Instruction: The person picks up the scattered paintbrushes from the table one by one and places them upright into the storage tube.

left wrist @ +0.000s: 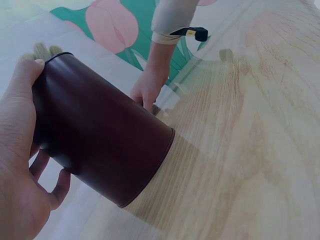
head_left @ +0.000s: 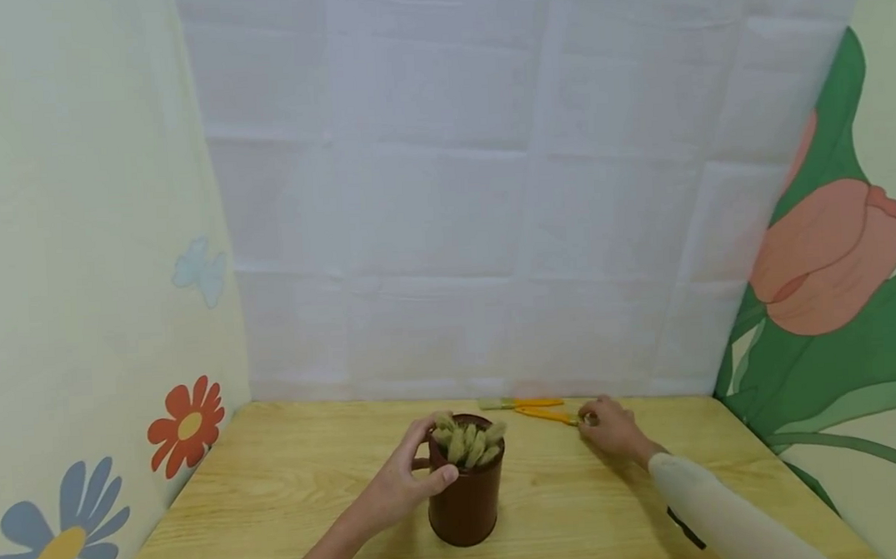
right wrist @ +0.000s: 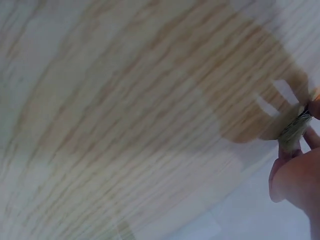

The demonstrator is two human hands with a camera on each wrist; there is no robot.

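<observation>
A dark brown cylindrical pot [head_left: 465,504] stands upright on the wooden table, with several bristle heads [head_left: 466,445] sticking up out of its top. My left hand [head_left: 404,477] grips the pot near its rim, thumb in front and fingers around the left side, as the left wrist view of the pot [left wrist: 100,125] also shows. Farther back to the right, my right hand [head_left: 612,429] pinches a paintbrush [head_left: 544,414] with an orange handle at its bristle end. In the right wrist view its bristles [right wrist: 294,132] lie between thumb and fingers.
A second orange-handled paintbrush [head_left: 539,402] lies along the back of the table [head_left: 336,459], bristles to the left. A white sheet [head_left: 431,230] hangs behind it. Walls with painted flowers stand left and right.
</observation>
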